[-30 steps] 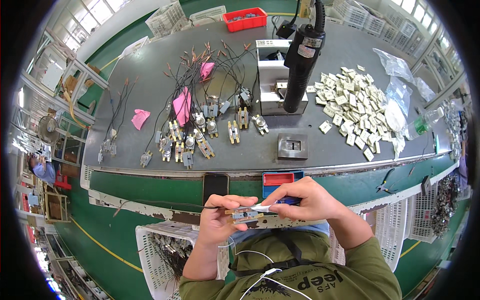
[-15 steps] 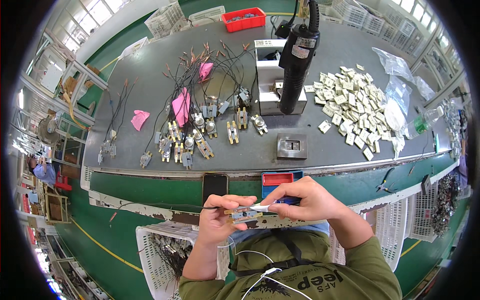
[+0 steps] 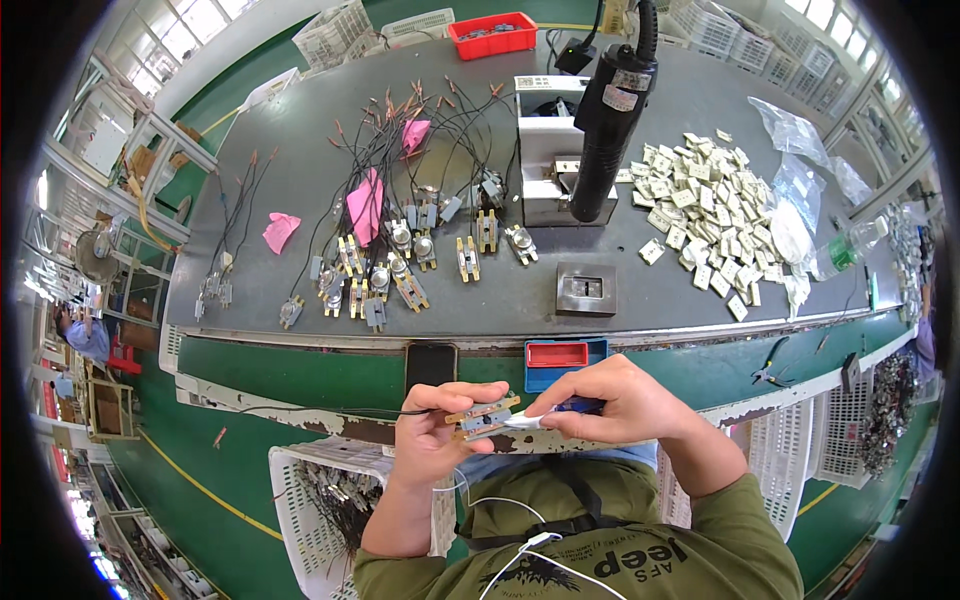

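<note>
My left hand (image 3: 428,438) is closed around a small grey block with brass terminal strips (image 3: 486,414), held in front of my body just past the table's front edge. A black wire (image 3: 330,409) runs off to the left from that block. In my right hand (image 3: 625,402) is a slim white-tipped tool (image 3: 526,421), pinched between thumb and fingers. Its tip meets the block's right end, near the lower strip. Something dark blue (image 3: 580,405), perhaps the tool's handle, shows within the right palm.
Wired grey-and-brass parts (image 3: 400,265) lie on the left of the table (image 3: 480,318). A black power screwdriver (image 3: 605,130) hangs by a metal fixture (image 3: 540,150). White ceramic pieces (image 3: 705,205) are heaped right. A phone (image 3: 431,366) and blue tray (image 3: 540,378) sit at the front.
The block has tilted in my left hand, its right end now higher. The white tip has shifted from the block's upper edge down to its lower part.
</note>
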`<state>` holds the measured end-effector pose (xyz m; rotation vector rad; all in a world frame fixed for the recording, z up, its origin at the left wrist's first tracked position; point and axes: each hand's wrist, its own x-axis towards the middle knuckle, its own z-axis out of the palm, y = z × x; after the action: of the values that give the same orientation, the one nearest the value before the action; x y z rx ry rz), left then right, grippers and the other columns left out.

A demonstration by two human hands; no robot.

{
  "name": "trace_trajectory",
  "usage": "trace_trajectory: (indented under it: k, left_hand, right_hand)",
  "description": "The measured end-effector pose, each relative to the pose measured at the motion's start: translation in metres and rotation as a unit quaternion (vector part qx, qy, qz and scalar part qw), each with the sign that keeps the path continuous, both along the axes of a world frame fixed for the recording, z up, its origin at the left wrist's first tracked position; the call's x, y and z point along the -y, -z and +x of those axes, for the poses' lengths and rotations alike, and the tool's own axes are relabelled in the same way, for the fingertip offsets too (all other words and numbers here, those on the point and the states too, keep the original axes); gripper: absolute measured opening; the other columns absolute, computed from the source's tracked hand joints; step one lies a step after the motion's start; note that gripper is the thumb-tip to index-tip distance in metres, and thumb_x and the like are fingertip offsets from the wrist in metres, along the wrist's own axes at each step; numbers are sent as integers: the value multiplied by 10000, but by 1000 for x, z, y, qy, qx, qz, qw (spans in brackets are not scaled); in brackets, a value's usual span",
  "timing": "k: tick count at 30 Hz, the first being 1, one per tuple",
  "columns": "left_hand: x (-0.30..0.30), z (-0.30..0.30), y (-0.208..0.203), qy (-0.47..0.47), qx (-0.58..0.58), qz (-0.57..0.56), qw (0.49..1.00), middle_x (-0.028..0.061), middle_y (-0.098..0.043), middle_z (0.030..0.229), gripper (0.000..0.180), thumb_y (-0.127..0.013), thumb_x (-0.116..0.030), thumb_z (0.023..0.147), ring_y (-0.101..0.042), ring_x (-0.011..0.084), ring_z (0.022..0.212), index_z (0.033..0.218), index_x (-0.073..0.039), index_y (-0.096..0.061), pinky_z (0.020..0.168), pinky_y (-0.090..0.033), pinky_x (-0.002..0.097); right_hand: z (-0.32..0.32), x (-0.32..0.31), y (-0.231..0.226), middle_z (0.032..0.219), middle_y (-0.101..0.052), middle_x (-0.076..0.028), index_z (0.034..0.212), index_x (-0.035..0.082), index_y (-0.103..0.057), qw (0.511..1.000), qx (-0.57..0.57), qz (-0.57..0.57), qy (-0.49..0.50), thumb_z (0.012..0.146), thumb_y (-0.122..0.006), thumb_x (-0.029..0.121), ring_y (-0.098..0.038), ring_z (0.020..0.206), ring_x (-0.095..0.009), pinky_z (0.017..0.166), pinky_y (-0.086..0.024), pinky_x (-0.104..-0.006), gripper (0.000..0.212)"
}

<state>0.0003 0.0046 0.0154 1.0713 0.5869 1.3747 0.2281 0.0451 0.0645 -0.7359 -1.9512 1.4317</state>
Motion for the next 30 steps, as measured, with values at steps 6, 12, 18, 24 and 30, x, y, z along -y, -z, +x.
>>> trace_trajectory:
  k: [6, 12, 18, 24, 30]
  left_hand:
    - [-1, -3, 6, 58, 15, 26, 998, 235, -577, 1137, 454, -765, 19, 696, -534, 355, 1149, 1044, -63, -484, 947, -476, 457]
    - [-2, -4, 7, 56, 28, 32, 998, 238, -577, 1136, 450, -762, 28, 694, -527, 358, 1157, 1038, -62, -486, 951, -474, 459]
    - [-3, -5, 6, 51, 31, 29, 998, 239, -576, 1136, 454, -762, 31, 692, -524, 362, 1158, 1039, -59, -484, 956, -469, 464]
    - [-1, 1, 2, 7, 20, 1, 1000, 194, -614, 1067, 484, -817, -117, 651, -595, 319, 1063, 1000, -72, -485, 906, -512, 435]
    - [-2, 1, 2, 5, 22, -1, 1000, 191, -615, 1067, 489, -820, -118, 645, -596, 317, 1061, 1000, -73, -486, 922, -502, 440]
  right_hand:
    - [-6, 4, 2, 689, -647, -61, 967, 50, -669, 999, -29, -24, -19, 844, -635, 84, -631, 595, -143, 555, -478, -268, 132]
    - [-4, 3, 2, 714, -668, -58, 959, 11, -671, 999, -17, -45, -19, 850, -629, 42, -634, 587, -112, 540, -487, -238, 120]
    - [-4, 1, -2, 727, -670, -61, 969, 15, -670, 998, -14, -51, -22, 855, -622, 42, -636, 592, -110, 543, -489, -237, 127]
    - [-4, 1, -1, 677, -646, -62, 991, 40, -658, 998, -18, -58, -17, 865, -616, 90, -636, 589, -138, 553, -478, -262, 142]
    - [-2, 0, -1, 682, -642, -59, 997, 38, -657, 998, -12, -55, -24, 874, -610, 98, -615, 566, -119, 542, -472, -258, 145]
